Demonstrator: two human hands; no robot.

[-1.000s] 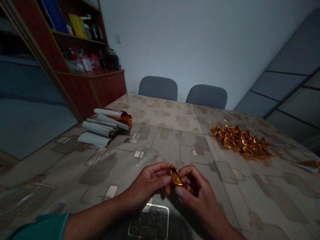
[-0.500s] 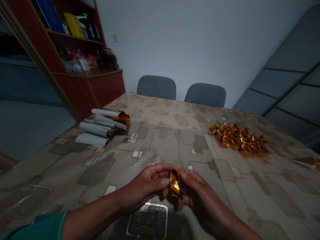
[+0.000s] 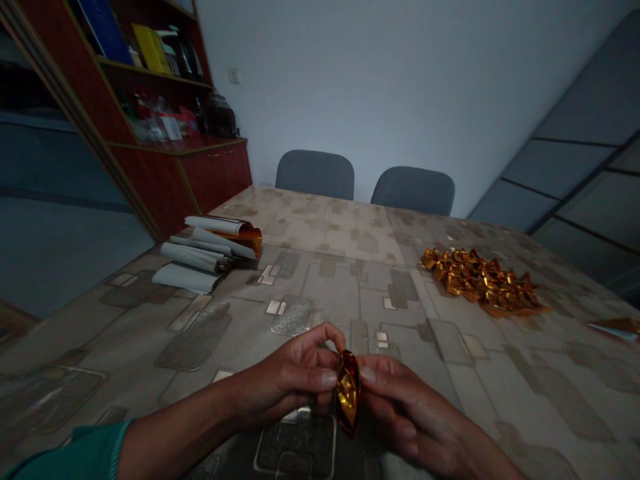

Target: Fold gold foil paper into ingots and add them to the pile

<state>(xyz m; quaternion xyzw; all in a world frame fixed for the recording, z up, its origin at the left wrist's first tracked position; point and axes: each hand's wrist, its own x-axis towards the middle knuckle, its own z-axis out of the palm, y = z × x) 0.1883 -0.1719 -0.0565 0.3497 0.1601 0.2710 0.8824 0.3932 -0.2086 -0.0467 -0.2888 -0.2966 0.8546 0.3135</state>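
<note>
A folded gold foil paper piece (image 3: 348, 395), shaped like a small ingot with pointed ends, stands between my hands above the near part of the table. My left hand (image 3: 295, 373) pinches its left side, thumb on the near face and index finger bent over the upper tip. From the right, my right hand (image 3: 413, 403) has its thumb and fingers closed on the other edge. Several similar gold paper ingots (image 3: 483, 280) sit in rows at the right of the table. Curled sheets of gold-and-white paper (image 3: 200, 257) lie at the left.
A patterned cloth covers the table (image 3: 325, 280). One flat gold-and-white paper (image 3: 617, 328) lies near the right edge. Two grey chairs (image 3: 315, 175) stand on the far side, before the wall. A red-brown cabinet (image 3: 210, 170) with shelves is at the back left.
The gold paper piece has come slightly lower and now shows more of its length, with a pointed lower end. My left index finger has bent up over its top.
</note>
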